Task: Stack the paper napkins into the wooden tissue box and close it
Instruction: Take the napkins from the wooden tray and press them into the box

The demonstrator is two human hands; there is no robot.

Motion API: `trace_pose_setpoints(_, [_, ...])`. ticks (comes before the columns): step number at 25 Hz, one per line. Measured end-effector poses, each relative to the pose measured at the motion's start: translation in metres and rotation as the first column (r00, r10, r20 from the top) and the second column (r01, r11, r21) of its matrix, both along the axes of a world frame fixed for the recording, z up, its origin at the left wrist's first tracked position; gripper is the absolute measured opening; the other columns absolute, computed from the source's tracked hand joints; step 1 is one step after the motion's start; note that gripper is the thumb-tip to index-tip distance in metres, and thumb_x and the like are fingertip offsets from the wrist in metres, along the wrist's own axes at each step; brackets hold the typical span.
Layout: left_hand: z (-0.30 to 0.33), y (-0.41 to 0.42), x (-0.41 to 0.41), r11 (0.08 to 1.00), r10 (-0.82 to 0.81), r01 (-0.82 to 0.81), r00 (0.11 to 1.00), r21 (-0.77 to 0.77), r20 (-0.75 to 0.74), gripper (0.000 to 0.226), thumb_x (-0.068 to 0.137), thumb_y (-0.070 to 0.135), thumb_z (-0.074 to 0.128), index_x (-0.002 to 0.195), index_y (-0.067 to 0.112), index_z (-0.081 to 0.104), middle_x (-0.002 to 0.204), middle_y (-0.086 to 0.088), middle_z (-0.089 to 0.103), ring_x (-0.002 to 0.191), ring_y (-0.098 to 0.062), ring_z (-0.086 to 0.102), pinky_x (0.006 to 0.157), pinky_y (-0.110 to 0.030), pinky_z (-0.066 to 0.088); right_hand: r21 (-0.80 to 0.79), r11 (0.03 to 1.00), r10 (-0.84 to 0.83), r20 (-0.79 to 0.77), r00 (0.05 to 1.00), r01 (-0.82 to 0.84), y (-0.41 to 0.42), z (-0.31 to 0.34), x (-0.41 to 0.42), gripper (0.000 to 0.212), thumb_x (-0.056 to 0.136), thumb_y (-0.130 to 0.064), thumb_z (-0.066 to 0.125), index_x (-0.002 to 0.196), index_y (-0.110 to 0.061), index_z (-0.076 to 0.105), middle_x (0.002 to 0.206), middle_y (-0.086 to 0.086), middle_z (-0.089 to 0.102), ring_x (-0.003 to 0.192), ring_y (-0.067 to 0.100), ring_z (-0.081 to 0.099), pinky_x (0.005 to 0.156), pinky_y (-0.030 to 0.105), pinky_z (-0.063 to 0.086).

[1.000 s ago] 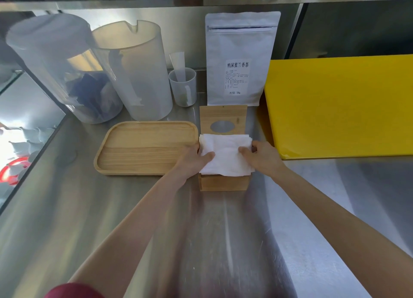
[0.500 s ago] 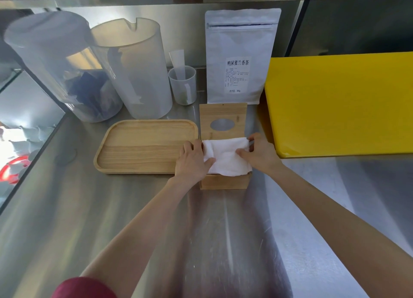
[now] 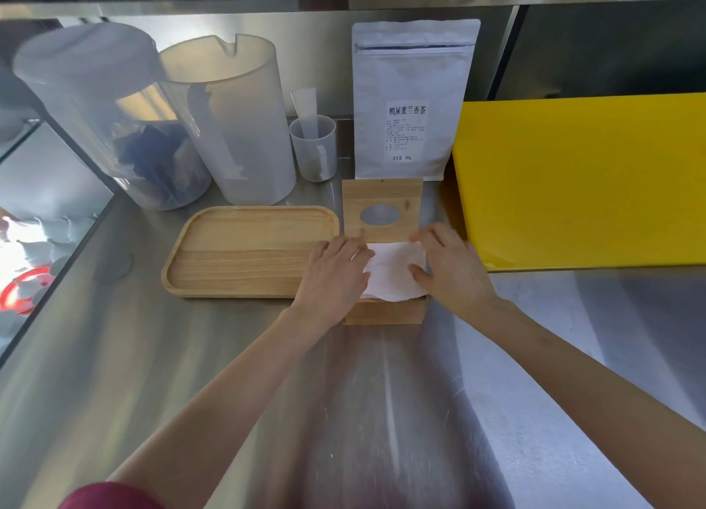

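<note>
A wooden tissue box (image 3: 386, 311) stands on the steel counter with its lid (image 3: 382, 206) hinged open and upright behind it; the lid has an oval hole. A stack of white paper napkins (image 3: 389, 275) lies in the box's mouth, slightly rumpled and bulging over the front edge. My left hand (image 3: 334, 275) lies flat over the stack's left side with fingers spread. My right hand (image 3: 447, 268) presses on the right side, thumb on the paper. Both hands hide the box's side walls.
A wooden tray (image 3: 244, 252) lies just left of the box. Behind stand two large translucent pitchers (image 3: 229, 126), a small measuring cup (image 3: 313, 147) and a white tea pouch (image 3: 412, 99). A yellow cutting board (image 3: 580, 180) lies to the right. The counter's left edge drops off.
The napkin stack has sunk lower into the box. Both hands shifted from pinching its sides to lying flatter on top of it, moving a little toward the lid.
</note>
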State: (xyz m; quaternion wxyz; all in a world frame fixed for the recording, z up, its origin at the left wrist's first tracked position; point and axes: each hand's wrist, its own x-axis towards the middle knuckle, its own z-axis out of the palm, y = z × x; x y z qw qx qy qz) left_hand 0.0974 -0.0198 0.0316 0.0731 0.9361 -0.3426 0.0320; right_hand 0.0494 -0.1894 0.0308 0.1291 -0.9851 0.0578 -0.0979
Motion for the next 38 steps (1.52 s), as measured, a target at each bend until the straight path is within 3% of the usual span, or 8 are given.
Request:
trace_pose_setpoints(2, [-0.003,-0.002,0.001,0.996,0.004,0.0,0.999,0.09,-0.038,0.043,0.094,0.025,0.039,0.136,0.018,0.04,0.148,0.002,0.036,0.136,-0.017,0.028,0.106,-0.032,0.018,-0.103,0.989,0.102,-0.077,0.992,-0.109,0.002,-0.001,-0.001,0.036,0.088,-0.022,0.053,0.123,-0.017,0.047,0.129,0.004,0.05,0.115,0.023,0.049,0.093,0.036,0.039])
trace_pose_setpoints(11, [0.0,-0.014,0.019,0.933,-0.005,0.071,0.983,0.354,-0.184,0.045,0.092,0.031,0.042,0.135,0.016,0.042,0.149,-0.001,0.037,0.137,-0.021,0.029,0.109,-0.043,0.02,-0.177,0.977,0.058,-0.31,0.949,-0.117,0.005,0.001,0.021,0.037,0.089,-0.024,0.05,0.126,-0.02,0.047,0.13,0.003,0.053,0.12,0.021,0.045,0.097,0.038,0.033])
trace_pose_setpoints(16, [0.01,-0.006,0.028,0.963,-0.059,0.089,0.991,0.255,-0.121,0.042,0.092,0.033,0.042,0.131,0.019,0.048,0.137,-0.001,0.051,0.127,-0.022,0.043,0.106,-0.041,0.02,-0.166,0.974,0.11,-0.263,0.958,-0.157,0.001,0.016,0.02,0.037,0.088,-0.026,0.054,0.125,-0.024,0.049,0.13,0.001,0.057,0.117,0.021,0.051,0.099,0.037,0.032])
trace_pose_setpoints(22, [0.003,-0.007,0.029,0.878,-0.106,0.166,0.982,0.45,-0.156,0.047,0.089,0.036,0.047,0.132,0.018,0.046,0.146,-0.002,0.042,0.134,-0.02,0.036,0.112,-0.044,0.015,-0.324,0.899,0.095,-0.512,0.853,-0.295,0.012,0.012,0.026,0.027,0.087,-0.02,0.052,0.114,-0.02,0.055,0.116,0.004,0.063,0.107,0.021,0.056,0.098,0.038,0.03])
trace_pose_setpoints(25, [0.003,-0.012,0.03,0.847,-0.107,0.169,0.983,0.503,-0.15,0.049,0.089,0.037,0.048,0.134,0.017,0.044,0.148,-0.002,0.038,0.136,-0.019,0.033,0.113,-0.046,0.013,-0.338,0.888,0.087,-0.545,0.834,-0.313,0.015,0.012,0.034,0.024,0.086,-0.018,0.054,0.109,-0.019,0.058,0.111,0.003,0.065,0.106,0.021,0.057,0.106,0.044,0.024])
trace_pose_setpoints(30, [0.01,-0.009,0.031,0.841,-0.133,0.127,0.991,0.526,-0.026,0.047,0.086,0.042,0.05,0.126,0.017,0.052,0.136,-0.001,0.051,0.128,-0.023,0.037,0.108,-0.042,0.019,-0.275,0.894,0.169,-0.527,0.833,-0.355,0.007,0.015,0.03,0.042,0.086,-0.025,0.055,0.127,-0.023,0.047,0.128,0.004,0.057,0.118,0.021,0.051,0.112,0.049,0.015])
trace_pose_setpoints(33, [0.012,-0.006,0.03,0.846,-0.049,0.065,0.998,0.529,-0.045,0.049,0.085,0.046,0.049,0.126,0.018,0.052,0.135,0.0,0.052,0.123,-0.024,0.039,0.101,-0.039,0.025,-0.276,0.89,0.176,-0.527,0.831,-0.363,0.004,0.012,0.027,0.041,0.084,-0.025,0.056,0.125,-0.023,0.049,0.13,0.002,0.055,0.119,0.02,0.05,0.106,0.045,0.024])
trace_pose_setpoints(38, [0.008,-0.02,0.034,0.807,0.1,0.017,0.981,0.591,-0.164,0.051,0.086,0.04,0.054,0.129,0.016,0.043,0.135,0.0,0.05,0.123,-0.024,0.047,0.099,-0.04,0.029,-0.306,0.894,0.113,-0.551,0.827,-0.326,0.01,0.01,0.036,0.033,0.082,-0.021,0.057,0.115,-0.021,0.053,0.114,0.004,0.063,0.107,0.022,0.055,0.094,0.039,0.03])
